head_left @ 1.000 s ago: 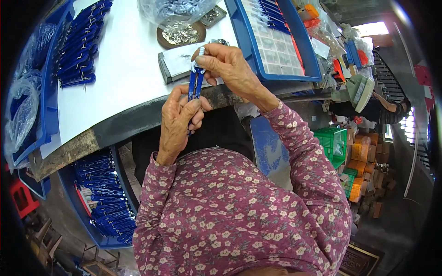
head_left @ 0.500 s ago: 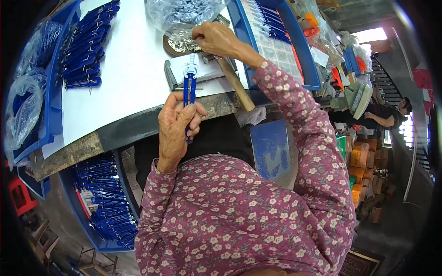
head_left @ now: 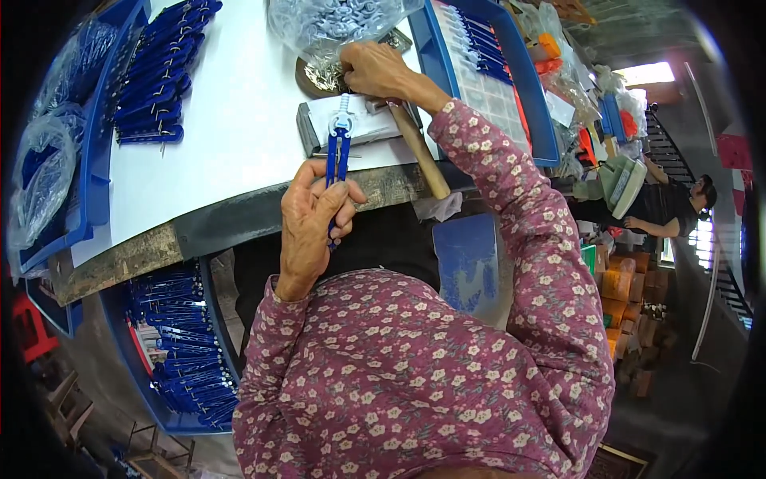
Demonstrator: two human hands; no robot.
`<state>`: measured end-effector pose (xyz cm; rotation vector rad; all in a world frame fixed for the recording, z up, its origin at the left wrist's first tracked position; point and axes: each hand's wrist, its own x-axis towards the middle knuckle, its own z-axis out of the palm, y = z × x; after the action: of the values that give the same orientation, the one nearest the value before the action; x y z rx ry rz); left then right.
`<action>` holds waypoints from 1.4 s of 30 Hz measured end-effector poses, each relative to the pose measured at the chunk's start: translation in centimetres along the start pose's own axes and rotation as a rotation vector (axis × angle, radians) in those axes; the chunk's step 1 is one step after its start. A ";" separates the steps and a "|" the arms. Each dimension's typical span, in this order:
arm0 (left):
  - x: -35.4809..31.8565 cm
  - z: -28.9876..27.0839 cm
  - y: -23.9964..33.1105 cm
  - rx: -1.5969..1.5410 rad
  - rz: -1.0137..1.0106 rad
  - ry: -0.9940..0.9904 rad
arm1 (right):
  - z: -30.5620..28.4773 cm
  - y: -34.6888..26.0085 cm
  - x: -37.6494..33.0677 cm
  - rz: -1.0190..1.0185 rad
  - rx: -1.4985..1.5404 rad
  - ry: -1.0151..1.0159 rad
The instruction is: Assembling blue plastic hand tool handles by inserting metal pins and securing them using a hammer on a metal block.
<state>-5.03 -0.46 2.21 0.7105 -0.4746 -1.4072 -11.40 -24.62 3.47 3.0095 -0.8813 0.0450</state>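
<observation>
My left hand (head_left: 313, 217) grips a blue compass (head_left: 337, 156) by its legs at the front edge of the white table (head_left: 231, 144), its white head resting on a small metal block (head_left: 355, 128). My right hand (head_left: 377, 70) reaches to the far side, fingers curled over a round dish of small metal parts (head_left: 319, 78). A wooden hammer handle (head_left: 421, 152) lies under my right forearm. Whether the right fingers pinch a part is hidden.
A clear bag of white parts (head_left: 331, 24) lies beyond the dish. Blue compasses are piled on the table's left (head_left: 155, 76) and in a blue tray (head_left: 171, 351) below. A compartment box in a blue tray (head_left: 487, 76) stands right. Another person (head_left: 678, 211) works far right.
My right hand left the compass head and moved away to the dish of metal parts. My left hand kept the compass, its head now down on the metal block.
</observation>
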 end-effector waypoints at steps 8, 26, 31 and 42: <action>0.1 -0.3 -0.2 -0.048 0.025 -0.003 | -1.1 1.0 -1.2 -0.006 0.346 0.032; -0.1 0.6 -0.2 -0.028 0.003 -0.011 | -3.6 -2.1 -5.0 -0.253 0.509 0.544; -0.4 1.1 0.0 -0.035 0.006 -0.015 | -4.1 -2.9 -6.1 -0.297 0.482 0.576; 0.0 1.2 -0.3 -0.002 0.025 -0.017 | -5.4 -3.8 -9.4 -0.053 0.687 0.462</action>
<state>-6.09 -0.64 2.85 0.6893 -0.4939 -1.3915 -17.45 -16.31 8.60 3.3382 -0.8591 1.2190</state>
